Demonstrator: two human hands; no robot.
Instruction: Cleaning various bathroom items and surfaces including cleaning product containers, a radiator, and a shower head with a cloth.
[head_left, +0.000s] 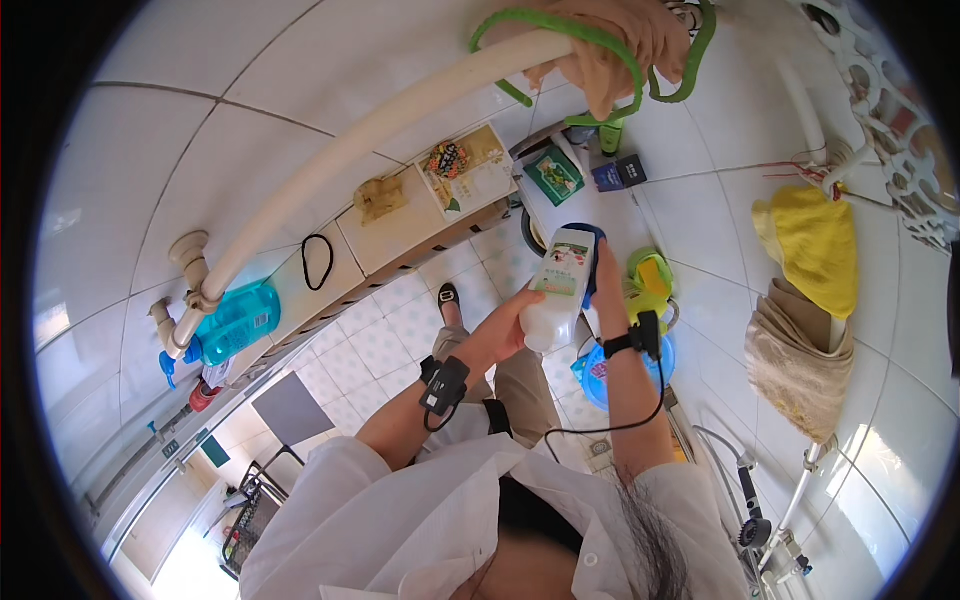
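Both hands are around a white plastic bottle (559, 277) with a green-edged label that bears writing. It is tilted, its rounded white end (538, 337) towards me. My left hand (516, 324) grips the bottle's side near that end, thumb on the front. On the other side, my right hand (606, 274) holds a dark blue item (594, 259), perhaps a cloth, against the bottle's edge and back. Most of the right fingers are hidden behind it. Black devices are strapped to both wrists, and a cable hangs from the right one.
A tiled ledge (322, 244) holds a teal pump bottle (240, 322), a black loop and a patterned board (472, 176). A thick pipe (360, 150) crosses above. Beyond my hands lie a green packet (553, 176) and boxes. Towels (814, 247) hang right; a blue basin (596, 386) stands below.
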